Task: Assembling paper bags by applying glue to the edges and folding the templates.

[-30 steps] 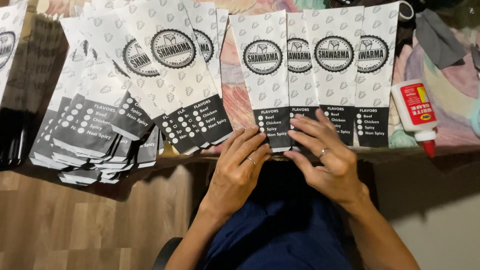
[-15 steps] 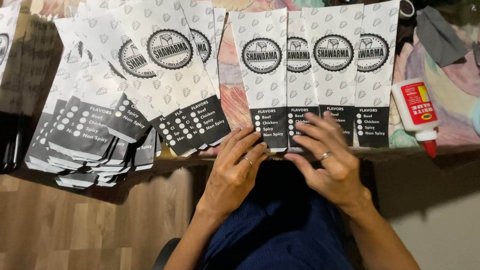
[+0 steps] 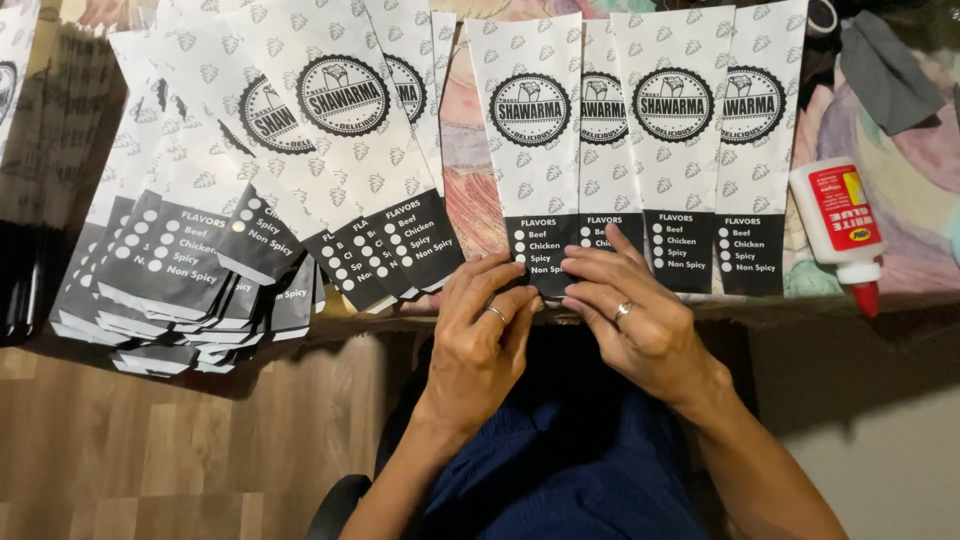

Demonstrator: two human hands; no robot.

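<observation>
Resting at the table edge, both hands meet at the bottom of one paper bag, the leftmost of a row of four laid side by side. Left hand: fingers curled, tips on the black lower band of that bag, a ring on one finger. Right hand: fingers extended leftward, tips touching the same black band and lying over the lower corner of the next bag in the row; ring visible here too. The two hands are close together, fingertips nearly touching each other. Whether the bag's bottom edge is pinched or merely pressed cannot be told; the edge is hidden under the fingers.

The bag lies flat, long axis running away from the person, with its printed round emblem well above the hands.

Left of the hands: a fanned stack of like bags, overlapping, their black ends hanging past the table edge. Right of the row: a white glue bottle with red cap and red label, lying on a patterned cloth, well apart from both hands.
</observation>
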